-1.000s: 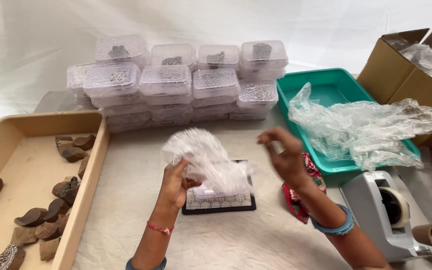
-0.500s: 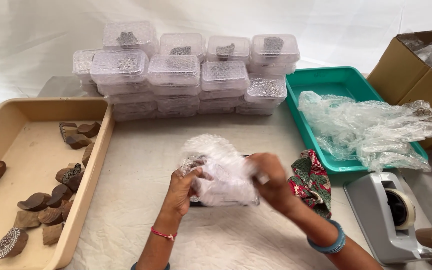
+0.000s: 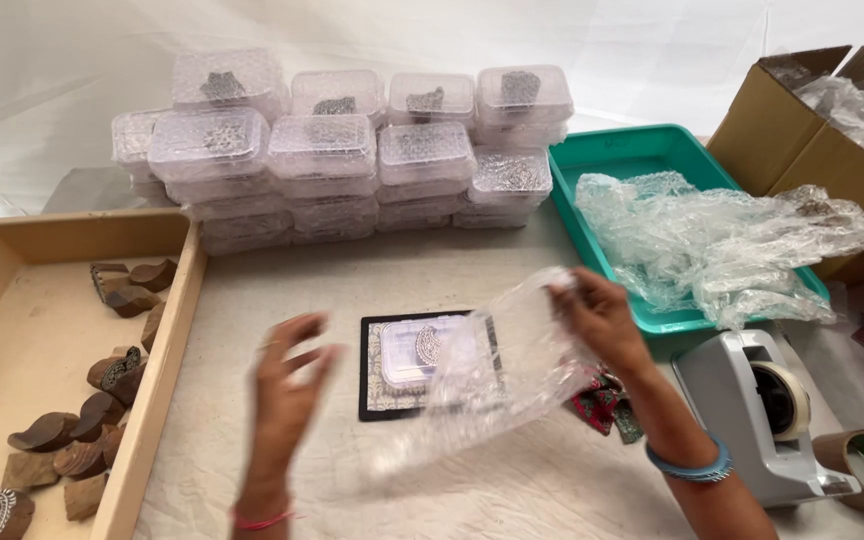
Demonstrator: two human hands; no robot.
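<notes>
— How are the hands posed?
— The right hand (image 3: 600, 312) is raised, wrist bent, pinching the top edge of a bubble wrap sheet (image 3: 497, 375) that hangs over the small clear box (image 3: 422, 350) on the black pad (image 3: 377, 400).
— And the left?
— The left hand (image 3: 287, 385) is upright above the bench (image 3: 282, 290), fingers spread, holding nothing, just left of the sheet.

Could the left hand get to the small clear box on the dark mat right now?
Probably yes: the left hand is open, just left of the clear box; only the bubble wrap sheet drapes partly over it.
</notes>
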